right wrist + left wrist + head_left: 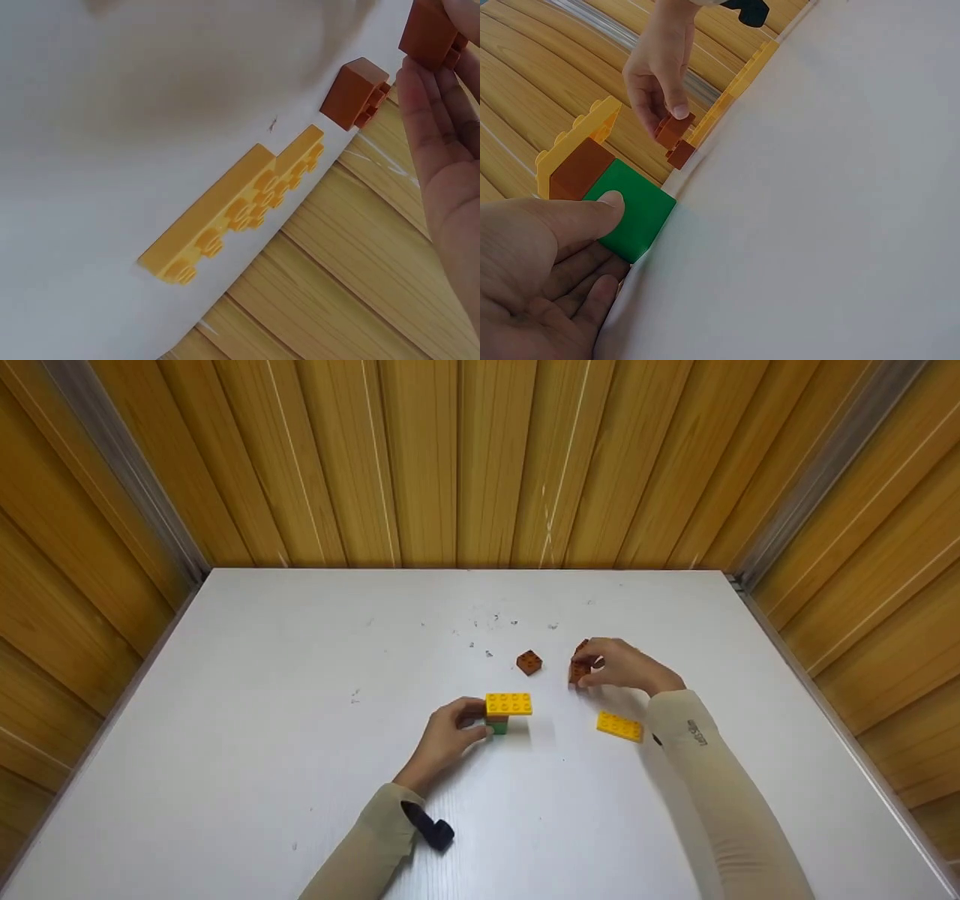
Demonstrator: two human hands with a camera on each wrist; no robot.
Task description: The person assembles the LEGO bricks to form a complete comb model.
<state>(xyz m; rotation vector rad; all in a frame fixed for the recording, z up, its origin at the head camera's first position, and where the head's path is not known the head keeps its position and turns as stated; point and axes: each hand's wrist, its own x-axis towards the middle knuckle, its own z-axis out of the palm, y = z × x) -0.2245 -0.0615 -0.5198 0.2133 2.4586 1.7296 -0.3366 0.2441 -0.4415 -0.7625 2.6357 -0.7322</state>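
My left hand point(446, 733) grips a small stack at the table's middle. Its base is a green brick point(636, 210), with a brown brick point(581, 169) above that and a yellow eight-stud plate point(509, 703) on top, jutting out to the right. In the left wrist view, the thumb lies on the green brick's side. My right hand point(622, 666) pinches a brown brick point(429, 36) between thumb and fingers, which partly hide it. Left of that hand, another brown brick point(529, 662) sits on the table. A second yellow plate point(619, 726) lies nearer, below the right wrist.
The white table point(262, 735) has small dark marks toward its back. Yellow wood-patterned panels point(480, 465) stand behind it and along both sides. A black strap end point(431, 826) hangs from the left sleeve.
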